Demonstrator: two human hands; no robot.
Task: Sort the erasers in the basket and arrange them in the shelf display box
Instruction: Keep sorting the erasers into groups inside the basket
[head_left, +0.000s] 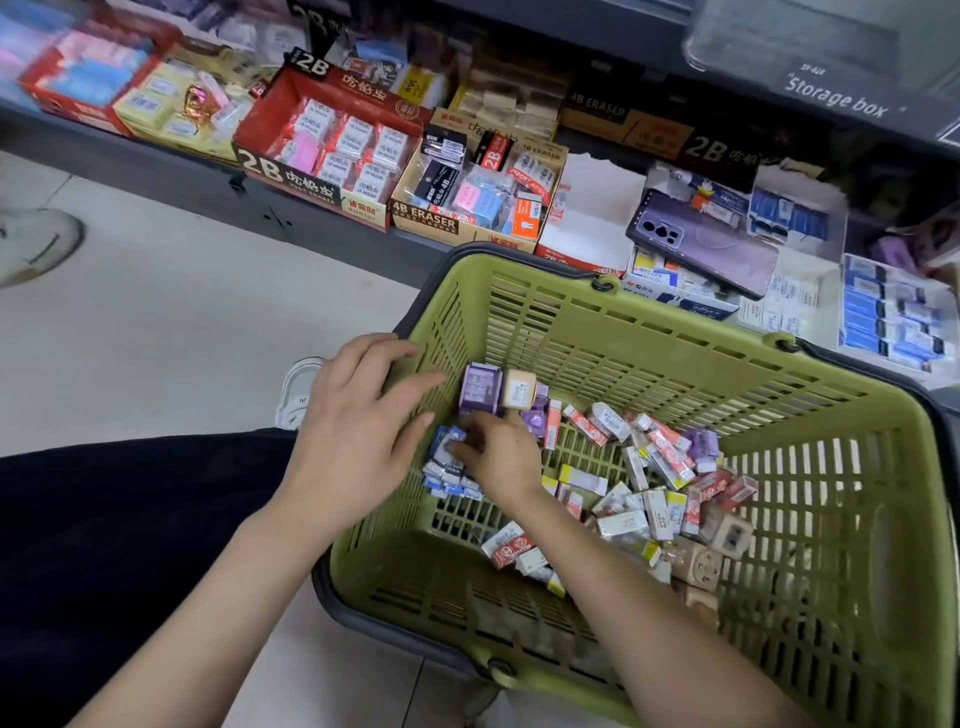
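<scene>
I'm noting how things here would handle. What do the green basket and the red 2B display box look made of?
Green basket: looks like moulded plastic, matte, given its slotted walls and one-piece shape. Red 2B display box: probably printed cardboard, slightly glossy, given its thin folded walls.

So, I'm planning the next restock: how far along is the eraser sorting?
Done: small blue-and-white erasers sit gathered by the left wall of the green plastic basket. In hand: the right hand grips that cluster, the left hand open beside it. Left: mixed red, white and purple erasers lie loose in the basket, unsorted.
</scene>
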